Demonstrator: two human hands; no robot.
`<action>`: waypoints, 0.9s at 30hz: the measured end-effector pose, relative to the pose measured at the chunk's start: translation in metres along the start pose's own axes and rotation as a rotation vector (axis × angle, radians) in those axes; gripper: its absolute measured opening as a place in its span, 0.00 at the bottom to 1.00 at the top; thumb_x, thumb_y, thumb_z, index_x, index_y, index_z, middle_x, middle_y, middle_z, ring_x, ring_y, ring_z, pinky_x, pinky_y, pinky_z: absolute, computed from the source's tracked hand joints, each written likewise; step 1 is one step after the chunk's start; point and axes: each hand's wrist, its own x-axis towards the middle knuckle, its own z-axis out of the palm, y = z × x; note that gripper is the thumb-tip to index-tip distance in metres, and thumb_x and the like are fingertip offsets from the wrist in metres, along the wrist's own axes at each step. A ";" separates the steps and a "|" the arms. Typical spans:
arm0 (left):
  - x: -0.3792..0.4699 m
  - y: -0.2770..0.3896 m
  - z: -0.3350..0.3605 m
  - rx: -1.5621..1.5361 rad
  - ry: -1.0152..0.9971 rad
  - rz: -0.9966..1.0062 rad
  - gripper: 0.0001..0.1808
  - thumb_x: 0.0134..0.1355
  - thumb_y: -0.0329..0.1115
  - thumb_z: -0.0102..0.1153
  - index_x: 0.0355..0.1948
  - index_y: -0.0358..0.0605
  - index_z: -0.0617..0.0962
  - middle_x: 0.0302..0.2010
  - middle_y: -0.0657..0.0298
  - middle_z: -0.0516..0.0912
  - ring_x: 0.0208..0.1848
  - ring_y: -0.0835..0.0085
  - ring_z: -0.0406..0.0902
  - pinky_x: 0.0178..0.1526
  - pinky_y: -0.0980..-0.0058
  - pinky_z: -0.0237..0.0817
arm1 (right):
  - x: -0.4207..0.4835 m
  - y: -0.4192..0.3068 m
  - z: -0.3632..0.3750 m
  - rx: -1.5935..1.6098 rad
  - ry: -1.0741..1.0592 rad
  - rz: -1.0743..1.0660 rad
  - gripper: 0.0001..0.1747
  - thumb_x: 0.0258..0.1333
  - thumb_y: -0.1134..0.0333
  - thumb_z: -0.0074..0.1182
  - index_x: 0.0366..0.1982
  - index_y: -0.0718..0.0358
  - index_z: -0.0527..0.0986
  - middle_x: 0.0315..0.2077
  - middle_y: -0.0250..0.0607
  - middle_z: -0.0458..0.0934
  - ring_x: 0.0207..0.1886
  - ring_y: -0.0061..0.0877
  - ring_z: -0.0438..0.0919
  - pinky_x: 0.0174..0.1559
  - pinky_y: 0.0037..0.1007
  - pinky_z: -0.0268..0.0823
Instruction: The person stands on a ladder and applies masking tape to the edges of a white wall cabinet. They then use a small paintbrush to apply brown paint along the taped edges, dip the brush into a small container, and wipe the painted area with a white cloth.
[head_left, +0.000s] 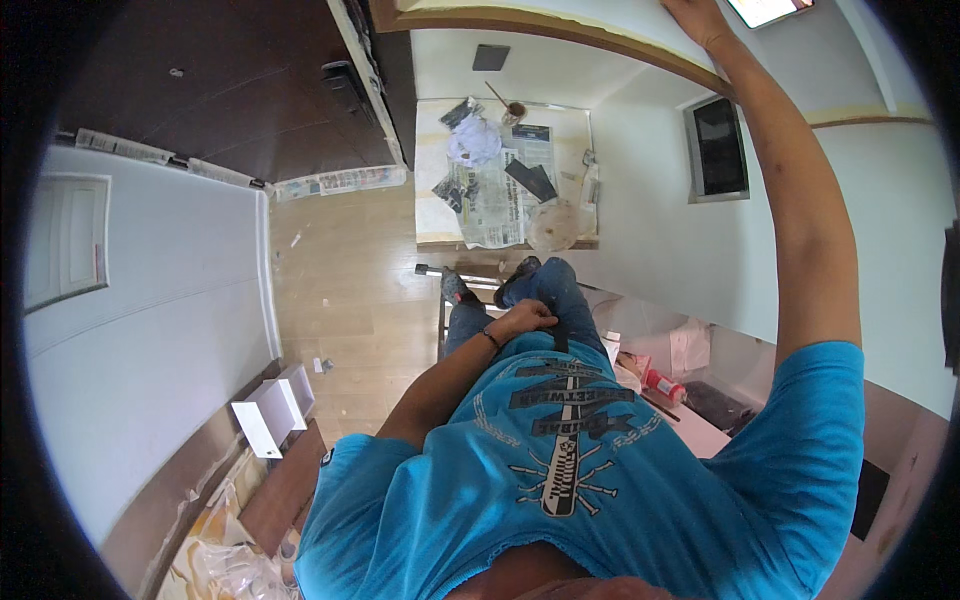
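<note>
My left hand (527, 318) rests at my waist with its fingers curled, by a dark strap (561, 335) hanging over my jeans. Whether it grips the strap is unclear. My right arm reaches up along the wall, and my right hand (697, 22) lies against a pale surface above a brown-edged trim (570, 31) at the top of the view. Its fingertips are cut off by the frame. A device with a bright screen (769, 9) is close to that hand, on its right. Below me my feet stand on a metal ladder (429, 270).
Beyond my feet, a ledge (430, 225) holds newspaper (491, 206), a white cloth (475, 141), black sheets (531, 181), a cup with a stick (514, 114) and a round translucent lid (553, 226). A dark door (225, 82) is at left. A red bottle (666, 387) lies at lower right.
</note>
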 end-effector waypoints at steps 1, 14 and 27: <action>-0.004 0.002 -0.001 -0.013 -0.021 -0.012 0.21 0.63 0.47 0.71 0.42 0.36 0.87 0.38 0.55 0.89 0.41 0.66 0.84 0.45 0.67 0.74 | 0.001 0.001 0.001 -0.007 -0.002 -0.003 0.36 0.67 0.47 0.61 0.69 0.59 0.70 0.62 0.53 0.73 0.66 0.44 0.72 0.67 0.38 0.64; -0.033 -0.003 0.008 -0.222 -0.016 0.047 0.17 0.65 0.44 0.71 0.41 0.40 0.82 0.36 0.60 0.84 0.39 0.72 0.78 0.42 0.69 0.71 | -0.004 -0.008 -0.009 -0.030 -0.030 -0.005 0.39 0.67 0.45 0.60 0.69 0.62 0.69 0.64 0.56 0.71 0.67 0.47 0.70 0.68 0.40 0.64; -0.070 0.058 -0.020 -0.555 0.032 0.347 0.09 0.72 0.31 0.62 0.35 0.44 0.75 0.34 0.72 0.71 0.39 0.83 0.68 0.45 0.78 0.62 | 0.002 0.002 0.003 -0.026 -0.010 -0.018 0.42 0.64 0.40 0.60 0.69 0.62 0.70 0.64 0.59 0.71 0.69 0.50 0.68 0.71 0.44 0.60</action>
